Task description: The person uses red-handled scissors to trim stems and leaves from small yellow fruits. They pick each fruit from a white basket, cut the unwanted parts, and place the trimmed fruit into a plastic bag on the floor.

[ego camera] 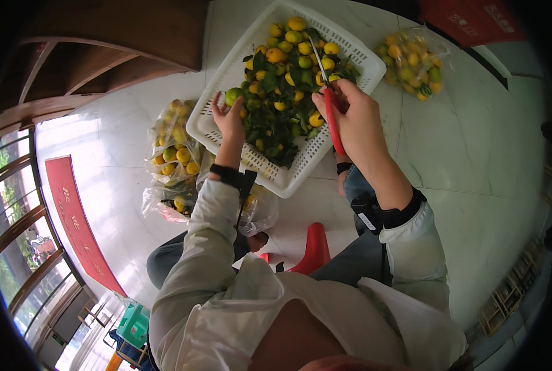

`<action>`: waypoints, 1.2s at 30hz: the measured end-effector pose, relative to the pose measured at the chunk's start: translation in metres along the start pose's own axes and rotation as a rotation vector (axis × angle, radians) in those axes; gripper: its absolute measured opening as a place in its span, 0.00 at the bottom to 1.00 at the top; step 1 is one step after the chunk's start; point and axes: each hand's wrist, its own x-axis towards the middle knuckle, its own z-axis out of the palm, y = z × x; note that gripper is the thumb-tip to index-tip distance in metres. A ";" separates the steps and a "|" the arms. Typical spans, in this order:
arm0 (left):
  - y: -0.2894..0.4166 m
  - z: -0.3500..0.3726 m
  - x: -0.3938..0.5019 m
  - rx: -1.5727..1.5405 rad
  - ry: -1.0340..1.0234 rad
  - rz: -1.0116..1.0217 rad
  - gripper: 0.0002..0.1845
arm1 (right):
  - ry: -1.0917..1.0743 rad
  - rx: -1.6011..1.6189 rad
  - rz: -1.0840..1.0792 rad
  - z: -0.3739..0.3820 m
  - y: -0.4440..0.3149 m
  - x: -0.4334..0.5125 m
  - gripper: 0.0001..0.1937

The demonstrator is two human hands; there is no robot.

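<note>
A white perforated plastic basket (285, 183) holds many yellow and orange citrus fruits (274, 55) among loose green leaves (271, 123). At the basket's left side, my left hand (229, 121) has its thumb and fingers around a green citrus fruit (234, 96). The fruit looks larger than those in the heap. My right hand (357, 116) grips red-handled scissors (332, 121) over the right part of the basket. Their long narrow blades point away from me across the fruit and look closed or nearly so.
Clear plastic bags of citrus stand left (176, 139) and far right (412, 62) of the basket. Another bag (262, 211) lies near my feet. Below me is a red plastic stool (315, 250). A wooden cabinet (164, 32) borders the upper left. Pale tiles (447, 157) cover the floor.
</note>
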 end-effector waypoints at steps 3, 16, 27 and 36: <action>0.046 -0.008 -0.029 -0.579 -0.227 -0.225 0.23 | -0.090 0.031 0.025 0.004 0.002 -0.005 0.14; 0.134 -0.003 -0.097 -0.821 -0.353 -0.320 0.18 | -0.169 0.174 -0.088 0.069 -0.005 -0.053 0.31; 0.132 0.015 -0.121 -0.511 -0.483 -0.091 0.14 | -0.227 0.405 0.102 0.063 -0.010 -0.051 0.24; 0.128 0.016 -0.127 -0.416 -0.463 -0.102 0.18 | -0.339 0.471 0.263 0.068 0.000 -0.043 0.22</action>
